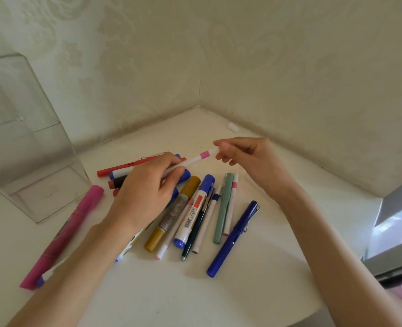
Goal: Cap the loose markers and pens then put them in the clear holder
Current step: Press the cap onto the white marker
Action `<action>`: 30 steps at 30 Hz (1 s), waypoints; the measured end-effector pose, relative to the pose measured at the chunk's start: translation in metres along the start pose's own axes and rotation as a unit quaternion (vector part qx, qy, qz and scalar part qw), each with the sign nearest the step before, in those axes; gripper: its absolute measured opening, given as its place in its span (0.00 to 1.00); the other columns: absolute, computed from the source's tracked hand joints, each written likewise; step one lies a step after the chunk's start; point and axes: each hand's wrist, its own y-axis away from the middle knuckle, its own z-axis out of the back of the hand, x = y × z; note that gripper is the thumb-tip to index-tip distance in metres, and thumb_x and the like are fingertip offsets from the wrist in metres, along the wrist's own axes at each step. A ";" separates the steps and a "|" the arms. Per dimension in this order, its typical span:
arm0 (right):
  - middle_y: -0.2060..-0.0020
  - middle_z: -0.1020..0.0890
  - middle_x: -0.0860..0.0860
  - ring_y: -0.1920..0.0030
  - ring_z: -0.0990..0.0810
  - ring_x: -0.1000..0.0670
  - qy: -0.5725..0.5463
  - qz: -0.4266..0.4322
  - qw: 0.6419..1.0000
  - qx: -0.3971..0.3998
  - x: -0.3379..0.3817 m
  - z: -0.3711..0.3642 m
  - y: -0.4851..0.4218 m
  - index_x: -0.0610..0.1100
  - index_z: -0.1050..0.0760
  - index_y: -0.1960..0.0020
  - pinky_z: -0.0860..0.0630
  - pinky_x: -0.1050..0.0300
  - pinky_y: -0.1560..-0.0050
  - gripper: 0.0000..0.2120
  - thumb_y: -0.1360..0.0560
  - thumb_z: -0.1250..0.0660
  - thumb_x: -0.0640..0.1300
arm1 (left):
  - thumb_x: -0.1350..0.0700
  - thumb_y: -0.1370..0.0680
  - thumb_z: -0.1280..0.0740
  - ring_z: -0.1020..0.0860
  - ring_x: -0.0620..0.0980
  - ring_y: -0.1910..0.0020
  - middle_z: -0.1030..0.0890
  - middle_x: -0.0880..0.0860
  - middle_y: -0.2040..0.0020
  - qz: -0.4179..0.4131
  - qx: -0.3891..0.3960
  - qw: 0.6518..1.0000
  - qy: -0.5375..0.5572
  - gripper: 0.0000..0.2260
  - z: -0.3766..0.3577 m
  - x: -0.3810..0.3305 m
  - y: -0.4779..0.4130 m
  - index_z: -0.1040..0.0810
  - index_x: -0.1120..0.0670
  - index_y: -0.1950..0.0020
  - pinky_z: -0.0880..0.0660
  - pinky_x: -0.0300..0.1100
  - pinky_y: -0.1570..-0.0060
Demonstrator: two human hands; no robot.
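Both hands' fingers pinch one white pen with a pink band; the clear holder beside it stands empty, the pile unsorted.

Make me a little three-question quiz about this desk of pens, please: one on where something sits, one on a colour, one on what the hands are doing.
1. Where does the clear holder stand?
A. Far left of the pile
B. Right, by the wall
C. In the middle of the pens

2. What colour is the band on the white pen held above the pile?
A. Green
B. Pink
C. Black

3. How is that pen held?
A. Left hand alone
B. Lying untouched on the desk
C. Both hands, one at each end

Answers:
1 A: the holder stands at the picture's left edge, apart from the pile.
2 B: a pink band shows near the end that the right hand pinches.
3 C: the left hand grips the barrel while the right fingers close on its tip.
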 end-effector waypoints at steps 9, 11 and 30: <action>0.60 0.24 0.58 0.60 0.26 0.59 0.304 -0.221 0.926 0.038 -0.039 0.051 0.020 0.54 0.26 0.57 0.35 0.62 0.66 0.09 0.31 0.30 0.57 | 0.54 0.26 0.34 0.22 0.55 0.57 0.21 0.52 0.55 0.143 -0.068 0.974 -0.164 0.08 -0.002 0.015 0.000 0.20 0.50 0.47 0.33 0.42 0.66; 0.59 0.23 0.57 0.61 0.27 0.60 0.313 -0.216 0.924 0.040 -0.038 0.044 0.021 0.51 0.24 0.56 0.35 0.63 0.66 0.07 0.30 0.30 0.53 | 0.52 0.26 0.34 0.24 0.53 0.55 0.22 0.50 0.53 0.156 -0.053 0.968 -0.190 0.08 -0.001 0.014 0.001 0.21 0.49 0.48 0.34 0.42 0.66; 0.61 0.16 0.48 0.60 0.18 0.49 -0.066 -0.151 0.981 -0.100 -0.009 -0.006 -0.061 0.43 0.22 0.57 0.23 0.59 0.61 0.10 0.26 0.32 0.50 | 0.51 0.24 0.37 0.24 0.33 0.62 0.21 0.44 0.62 0.170 -0.031 0.980 0.097 0.06 -0.010 0.000 0.003 0.26 0.44 0.48 0.29 0.28 0.69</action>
